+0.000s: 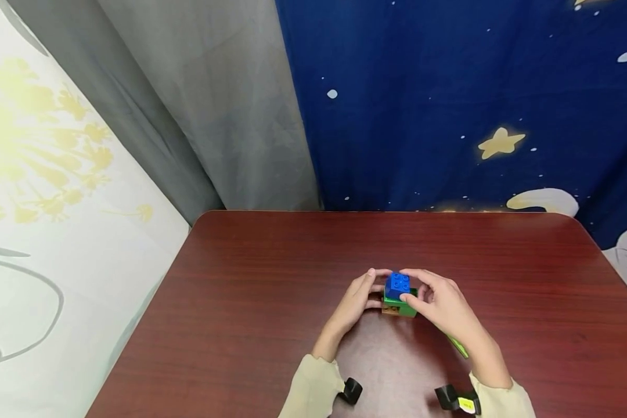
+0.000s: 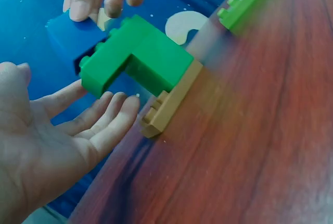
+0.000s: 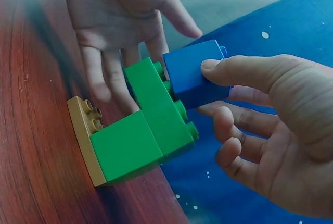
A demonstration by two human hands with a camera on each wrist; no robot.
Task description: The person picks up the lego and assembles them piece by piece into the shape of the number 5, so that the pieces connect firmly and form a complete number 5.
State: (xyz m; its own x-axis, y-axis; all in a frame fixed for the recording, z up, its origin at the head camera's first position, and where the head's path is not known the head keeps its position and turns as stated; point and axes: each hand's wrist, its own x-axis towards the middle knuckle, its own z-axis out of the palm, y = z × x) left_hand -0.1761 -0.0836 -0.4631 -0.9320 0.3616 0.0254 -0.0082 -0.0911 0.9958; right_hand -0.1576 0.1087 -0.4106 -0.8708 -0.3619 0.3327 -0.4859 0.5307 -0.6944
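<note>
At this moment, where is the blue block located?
In the head view, the blue block is below and right of centre, held by the right hand over the green blocks, with the left hand beside them.

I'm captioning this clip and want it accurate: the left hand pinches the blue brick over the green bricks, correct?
Wrong hand: the right hand pinches the blue brick over the green bricks, as the right wrist view shows.

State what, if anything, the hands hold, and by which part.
The right hand pinches the blue block by its opposite sides; the left hand grips nothing.
</note>
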